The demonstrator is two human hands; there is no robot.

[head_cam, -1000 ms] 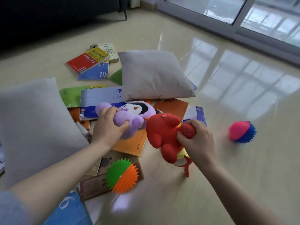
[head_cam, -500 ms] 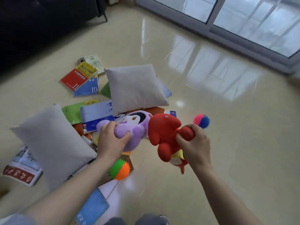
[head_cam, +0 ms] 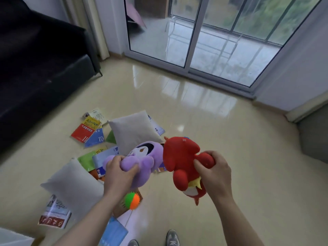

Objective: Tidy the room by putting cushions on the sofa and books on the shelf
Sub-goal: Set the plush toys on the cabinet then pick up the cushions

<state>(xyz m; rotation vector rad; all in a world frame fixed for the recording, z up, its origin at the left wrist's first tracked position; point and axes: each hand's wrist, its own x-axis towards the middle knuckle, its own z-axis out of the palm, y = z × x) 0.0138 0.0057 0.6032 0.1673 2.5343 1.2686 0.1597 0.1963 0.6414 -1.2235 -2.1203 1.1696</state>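
Fingers of left hand (head_cam: 119, 172) grip purple plush toy (head_cam: 142, 162); fingers of right hand (head_cam: 214, 173) squeeze red plush toy (head_cam: 179, 157), both clear of floor (head_cam: 177, 112). Best drop the toys somewhere aside to free both hands. Far cushion (head_cam: 131, 132) and near cushion (head_cam: 74, 181) lie among scattered books (head_cam: 87, 132), well apart from sofa (head_cam: 35, 68) on the left. Spiky ball (head_cam: 132, 200) near the feet, likely trip risk. Shelf not in view.

The left forearm (head_cam: 83, 224) and right forearm (head_cam: 243, 222) rise bare from the lower edge; the left hand (head_cam: 119, 174), knuckles up, curls its fingers into a purple plush toy (head_cam: 142, 157); the right hand (head_cam: 215, 174) grips a red plush toy (head_cam: 179, 157) by one limb; the hands are level and apart.
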